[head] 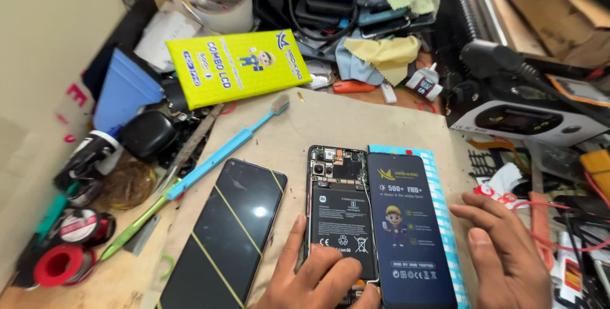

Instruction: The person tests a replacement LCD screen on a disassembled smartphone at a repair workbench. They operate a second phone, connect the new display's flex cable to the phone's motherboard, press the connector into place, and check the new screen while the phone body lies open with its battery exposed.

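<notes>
An opened phone body (338, 207) lies on a brown mat (356, 124), its battery and circuit board showing. My left hand (318, 277) rests on its lower end, fingers spread over the battery's bottom edge. Right beside it lies a new black display panel (410, 233) with a printed protective film, on a blue-striped backing. My right hand (505, 252) lies flat on the mat just right of that panel, holding nothing. An old black screen (229, 236) with yellow diagonal lines sits to the left.
A blue toothbrush (222, 150) lies slantwise at the mat's left edge. A yellow box (238, 67) stands behind it. Tape rolls (63, 261), cloths (384, 54), a white device (527, 121) and red wires (565, 233) crowd the bench around the mat.
</notes>
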